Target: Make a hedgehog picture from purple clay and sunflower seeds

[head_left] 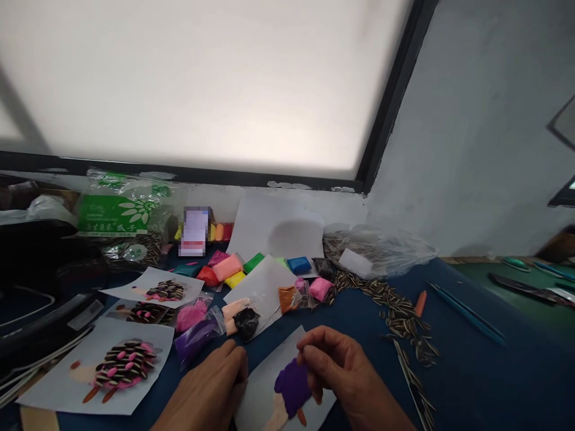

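Purple clay (291, 384) is overhung by the pinched right hand (339, 366), its paper (258, 388) seemingly steadied by the half-curled left hand (220, 372); contents unclear in both.

Purple clay (293, 383) looks matt, paper (261, 383) smooth, green bag (108, 209) glossy plastic.

Clay (291, 383) on a sheet (257, 388) between your left hand (221, 374) and right hand (339, 366), seed pictures (126, 365) at ten o'clock, packets (227, 267) at eleven, seeds (402, 311) at one, slim tool (467, 314) at two
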`<state>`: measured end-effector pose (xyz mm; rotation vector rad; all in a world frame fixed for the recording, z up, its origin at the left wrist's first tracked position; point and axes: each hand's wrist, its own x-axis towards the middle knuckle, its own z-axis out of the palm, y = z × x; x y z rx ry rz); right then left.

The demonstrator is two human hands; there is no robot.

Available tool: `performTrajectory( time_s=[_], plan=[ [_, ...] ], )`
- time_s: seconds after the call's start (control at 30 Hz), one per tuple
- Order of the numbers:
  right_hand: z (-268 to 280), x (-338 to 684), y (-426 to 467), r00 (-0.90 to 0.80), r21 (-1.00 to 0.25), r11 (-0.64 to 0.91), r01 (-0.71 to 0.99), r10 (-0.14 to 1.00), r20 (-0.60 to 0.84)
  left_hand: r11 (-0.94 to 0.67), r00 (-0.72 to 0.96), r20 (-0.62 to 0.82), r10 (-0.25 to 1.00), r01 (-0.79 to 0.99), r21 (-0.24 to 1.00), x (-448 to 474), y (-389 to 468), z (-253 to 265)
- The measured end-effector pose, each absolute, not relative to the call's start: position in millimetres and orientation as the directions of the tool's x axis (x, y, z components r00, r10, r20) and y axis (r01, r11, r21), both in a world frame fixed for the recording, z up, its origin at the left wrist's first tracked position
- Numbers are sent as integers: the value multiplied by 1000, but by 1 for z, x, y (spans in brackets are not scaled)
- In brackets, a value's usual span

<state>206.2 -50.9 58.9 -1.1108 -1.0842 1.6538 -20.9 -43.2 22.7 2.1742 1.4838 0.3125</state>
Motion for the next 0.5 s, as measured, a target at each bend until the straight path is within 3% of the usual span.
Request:
performTrajectory(
  time_s=[0.17,0.43,0.5],
  plan=[
    [60,207,-50,-263,-940,-300,-160,931,-253,-225,308,-142,941,881,416,-12,-28,23],
    [64,205,-49,-262,-921,-348,-177,918,-297,-239,292,-90,952,895,376,-3,-18,27],
    [62,206,-49,-262,-922,-345,-176,919,-294,-267,302,-15,953,866,424,-5,-24,30]
  ],
)
